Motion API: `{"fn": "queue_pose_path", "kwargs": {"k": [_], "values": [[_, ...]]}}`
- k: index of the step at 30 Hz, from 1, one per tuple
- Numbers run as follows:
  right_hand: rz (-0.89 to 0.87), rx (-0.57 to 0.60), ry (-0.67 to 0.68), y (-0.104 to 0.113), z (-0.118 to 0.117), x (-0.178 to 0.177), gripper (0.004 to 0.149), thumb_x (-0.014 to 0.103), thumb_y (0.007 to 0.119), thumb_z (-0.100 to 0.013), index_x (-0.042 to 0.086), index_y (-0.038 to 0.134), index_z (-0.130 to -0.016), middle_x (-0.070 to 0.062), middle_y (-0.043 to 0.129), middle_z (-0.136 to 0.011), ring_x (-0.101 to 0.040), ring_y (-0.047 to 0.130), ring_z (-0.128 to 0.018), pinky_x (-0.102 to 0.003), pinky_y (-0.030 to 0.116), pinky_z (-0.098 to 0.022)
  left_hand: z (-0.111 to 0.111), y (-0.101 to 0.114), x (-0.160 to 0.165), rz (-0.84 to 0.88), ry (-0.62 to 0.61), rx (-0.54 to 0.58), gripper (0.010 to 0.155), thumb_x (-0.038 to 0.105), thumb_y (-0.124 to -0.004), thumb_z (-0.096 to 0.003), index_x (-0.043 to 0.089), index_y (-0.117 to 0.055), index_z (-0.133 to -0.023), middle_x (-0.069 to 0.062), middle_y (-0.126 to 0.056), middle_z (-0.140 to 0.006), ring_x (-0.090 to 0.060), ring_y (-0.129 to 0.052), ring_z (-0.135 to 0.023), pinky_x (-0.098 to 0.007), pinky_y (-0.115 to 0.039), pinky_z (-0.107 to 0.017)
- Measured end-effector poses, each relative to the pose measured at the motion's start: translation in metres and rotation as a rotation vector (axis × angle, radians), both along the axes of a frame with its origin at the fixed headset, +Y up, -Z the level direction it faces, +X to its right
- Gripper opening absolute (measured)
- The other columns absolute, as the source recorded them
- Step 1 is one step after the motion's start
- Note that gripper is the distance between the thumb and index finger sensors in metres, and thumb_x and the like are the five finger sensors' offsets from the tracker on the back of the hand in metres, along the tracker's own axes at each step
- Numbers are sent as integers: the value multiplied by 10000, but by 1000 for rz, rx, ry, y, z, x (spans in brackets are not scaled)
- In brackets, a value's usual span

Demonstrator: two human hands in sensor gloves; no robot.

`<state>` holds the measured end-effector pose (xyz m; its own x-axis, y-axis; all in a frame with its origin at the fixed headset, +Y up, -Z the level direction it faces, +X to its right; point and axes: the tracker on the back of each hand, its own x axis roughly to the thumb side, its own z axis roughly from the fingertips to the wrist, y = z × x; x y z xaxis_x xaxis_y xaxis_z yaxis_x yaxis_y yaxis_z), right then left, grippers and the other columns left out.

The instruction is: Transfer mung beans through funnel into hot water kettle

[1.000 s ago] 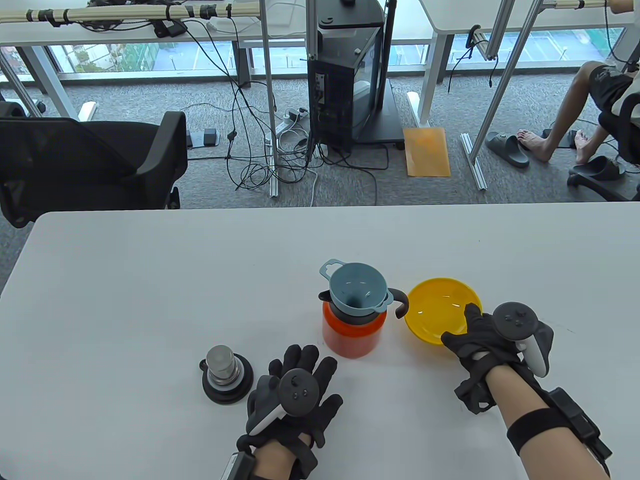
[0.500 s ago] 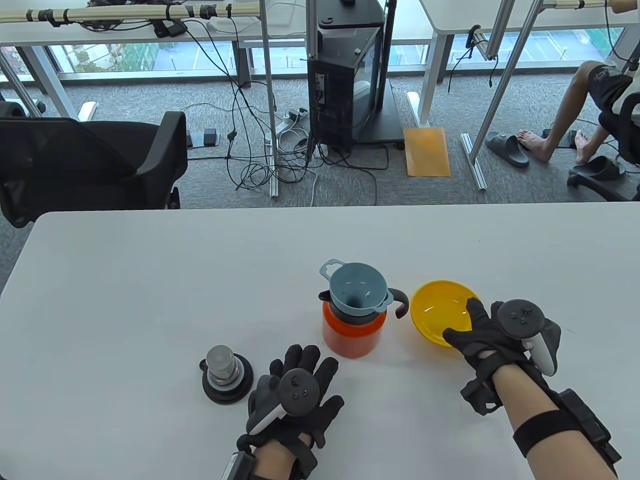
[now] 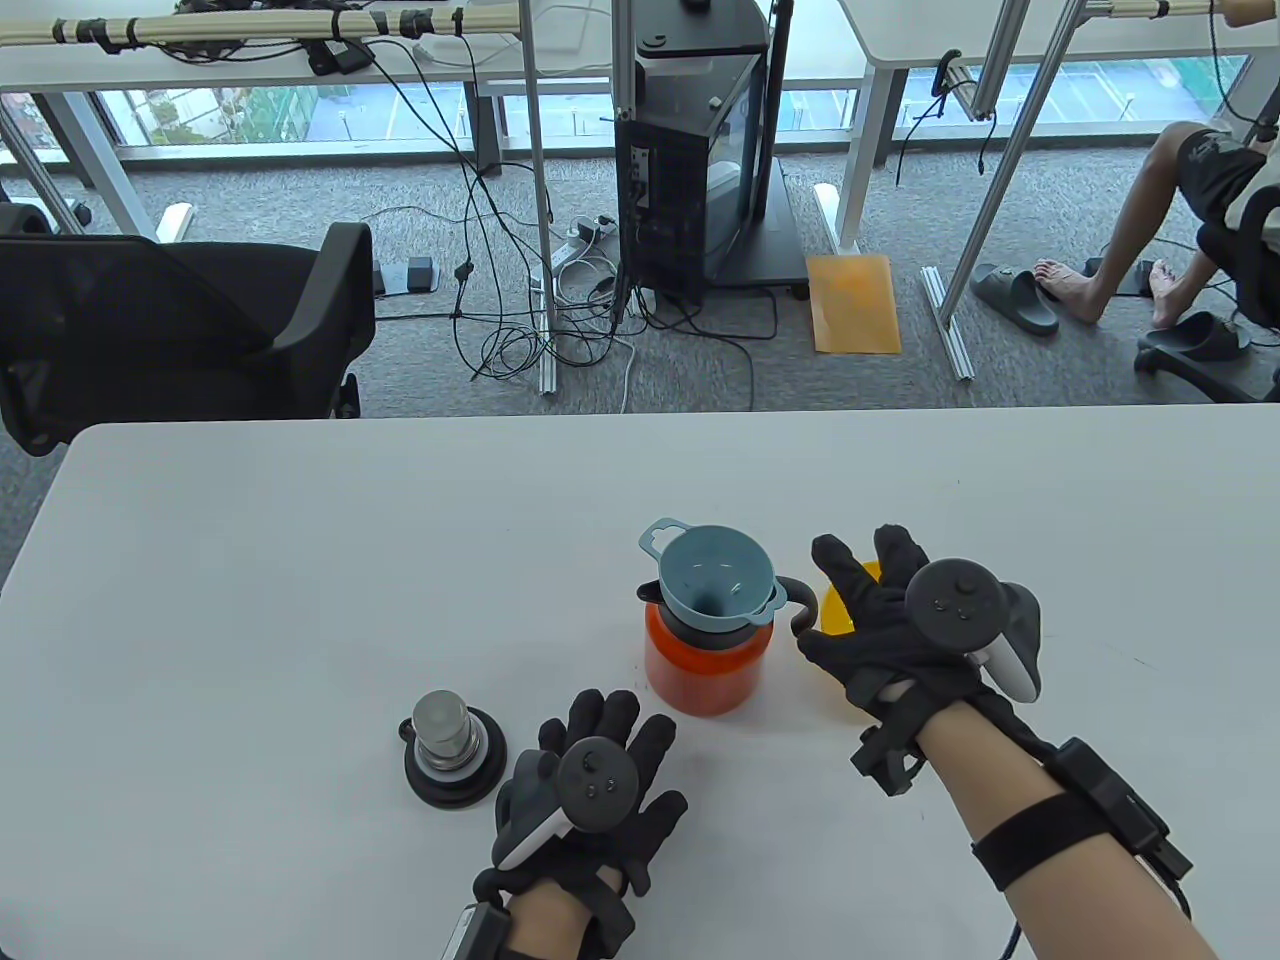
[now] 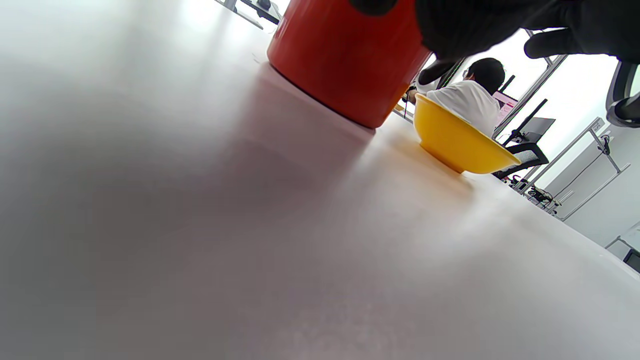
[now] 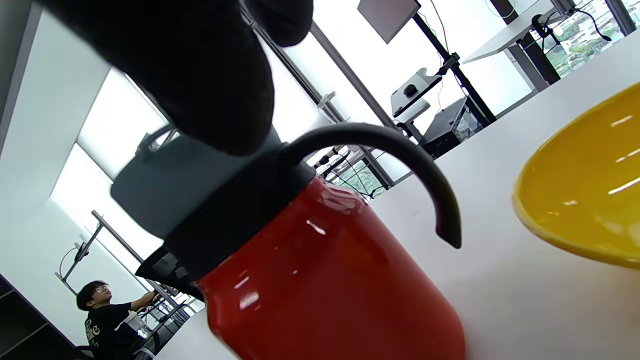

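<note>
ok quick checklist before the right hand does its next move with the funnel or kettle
1. Funnel seated in kettle mouth: ok.
2. Yellow bowl emptied and set on the table: ok, no beans visible inside.
3. Right hand free, fingers spread above the bowl: ok.
4. Left hand resting flat on the table, holding nothing: ok.
5. Kettle lid within reach, left of kettle: ok.
6. Beans left in funnel neck: cannot tell.

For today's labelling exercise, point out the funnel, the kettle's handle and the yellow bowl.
funnel point(image 3: 716, 580), table view, its inner blue wall.
kettle's handle point(image 5: 400, 150), right wrist view, top of the black arch.
yellow bowl point(image 4: 455, 145), left wrist view, its outer side wall.
</note>
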<state>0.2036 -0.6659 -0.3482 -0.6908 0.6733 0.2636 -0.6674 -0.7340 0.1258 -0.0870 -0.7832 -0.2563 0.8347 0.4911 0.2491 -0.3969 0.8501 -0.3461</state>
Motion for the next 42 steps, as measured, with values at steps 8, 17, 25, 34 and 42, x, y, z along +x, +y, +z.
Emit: {"fn": "queue_pose_path", "kwargs": {"k": [8, 17, 25, 34, 42], "values": [[89, 155, 64, 10, 2, -33, 684, 211, 936, -425, 231, 635, -1039, -324, 44, -1018, -674, 55, -859, -780, 262, -564, -1, 1, -3, 9, 9, 0, 771, 549, -706, -466, 316, -352, -1109, -40, -128, -1173, -394, -37, -1061, -666, -99, -699], [80, 206, 60, 5, 0, -48, 467, 177, 919, -424, 193, 837, -884, -329, 163, -1037, -664, 130, -876, -770, 298, -568, -1, 1, -3, 10, 8, 2, 770, 549, -706, -465, 317, -353, -1109, -39, -127, -1174, -394, -37, -1061, -666, -99, -700], [-43, 175, 55, 4, -4, -41, 430, 180, 909, -432, 196, 850, -858, -335, 248, -1043, -663, 263, -901, -769, 371, -570, -1, 1, -2, 6, 6, -2, 771, 547, -705, -466, 315, -352, -1111, -39, -129, -1174, -393, -37, -1062, -666, -100, -700], [-399, 101, -80, 16, -6, -7, 435, 194, 892, -448, 191, 816, -877, -316, 449, -1042, -617, 434, -936, -777, 376, -570, -1, 0, -3, 6, 8, -9, 768, 545, -706, -466, 318, -353, -1109, -38, -129, -1174, -393, -38, -1061, -666, -101, -699], [-509, 49, -262, 3, -3, 53, 450, 202, 867, -460, 148, 766, -895, -301, 535, -1020, -594, 513, -927, -759, 421, -574, -1, 1, -3, 7, 7, -6, 767, 544, -704, -467, 316, -353, -1110, -39, -128, -1174, -394, -38, -1061, -666, -101, -700]]}}
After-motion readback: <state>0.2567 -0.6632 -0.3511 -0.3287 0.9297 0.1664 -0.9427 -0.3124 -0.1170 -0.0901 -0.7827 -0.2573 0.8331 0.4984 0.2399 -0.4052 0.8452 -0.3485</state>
